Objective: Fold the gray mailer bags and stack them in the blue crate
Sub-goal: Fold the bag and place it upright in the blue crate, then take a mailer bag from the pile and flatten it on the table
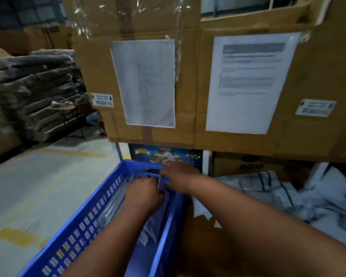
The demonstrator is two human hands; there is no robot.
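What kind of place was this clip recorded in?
Most likely a warehouse or packing area: large cardboard cartons with printed sheets taped on, stacks of flattened cardboard at left, painted yellow floor lines, and a heap of loose gray mailer bags.

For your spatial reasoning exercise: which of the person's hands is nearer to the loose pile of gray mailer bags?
Right. The right hand is at the blue crate's far right rim, beside the pile; the left hand is inside the crate, farther away.

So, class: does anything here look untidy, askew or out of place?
Yes. The loose gray mailer bags right of the blue crate lie in a jumbled, overlapping heap, not stacked. The clear plastic beside a taped sheet on the cardboard boxes is peeling.
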